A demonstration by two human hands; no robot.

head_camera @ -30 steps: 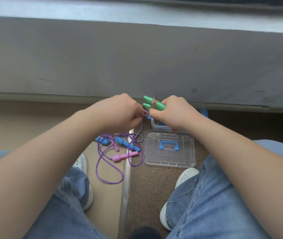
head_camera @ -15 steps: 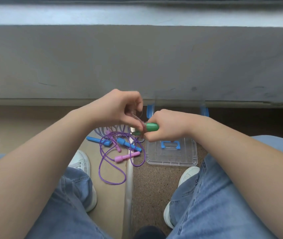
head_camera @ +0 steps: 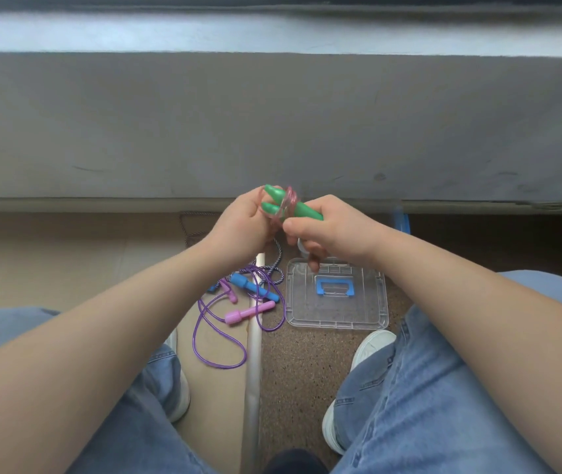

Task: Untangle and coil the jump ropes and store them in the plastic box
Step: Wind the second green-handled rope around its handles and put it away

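Note:
Both hands are raised over the floor. My right hand (head_camera: 332, 230) grips the two green handles (head_camera: 281, 204) of a jump rope, whose clear pink cord (head_camera: 288, 200) is wound round them. My left hand (head_camera: 238, 227) pinches that pink cord beside the handles. Below on the floor lies a purple rope (head_camera: 218, 333) with pink handles (head_camera: 249, 313), tangled with a blue-handled rope (head_camera: 254, 287) that has a dark braided cord. The plastic box (head_camera: 302, 246) is mostly hidden behind my right hand; its clear lid (head_camera: 337, 295) with a blue handle lies flat in front of it.
A grey low wall (head_camera: 272, 124) runs across just beyond the hands. My knees in blue jeans and white shoes (head_camera: 368, 350) flank the ropes and lid. A pale metal strip (head_camera: 254, 371) divides tan floor on the left from speckled brown floor on the right.
The hands have risen and turned the green handles upward, from a lower position over the lid. The pink cord now shows wrapped round the handles. The ropes on the floor lie as before.

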